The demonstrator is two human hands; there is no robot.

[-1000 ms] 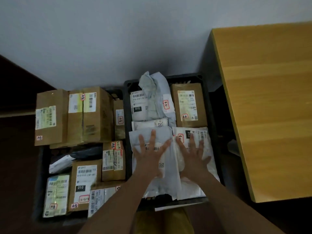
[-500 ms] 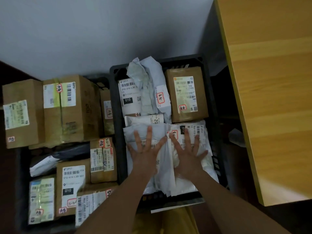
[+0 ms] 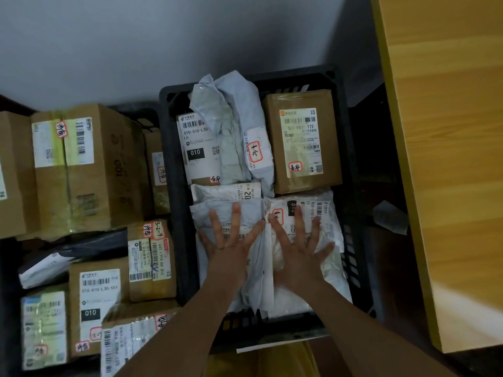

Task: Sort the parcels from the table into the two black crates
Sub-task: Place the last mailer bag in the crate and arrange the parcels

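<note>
Nearest, both forearms reach into the right-hand black crate point(image 3: 347, 148). Left hand point(image 3: 231, 248) lies flat, fingers spread, on a grey poly mailer point(image 3: 217, 213); right hand point(image 3: 298, 251) lies flat just beside it, fingers also spread, on a white poly mailer point(image 3: 330, 221) (its red-edged sticker shows by the index finger). Neither hand curls round anything. Beyond the fingertips sit a small white packet point(image 3: 226, 191), then a crumpled grey bag point(image 3: 231, 115) leaning over a labelled box point(image 3: 196, 148) at the far left of that crate, and a brown carton point(image 3: 302, 142) at its far right. To the left, the second black crate point(image 3: 141, 115) is crowded with cardboard parcels, a large taped box point(image 3: 89, 170) at its far end. The wooden table point(image 3: 449, 159) stands on the right.
</note>
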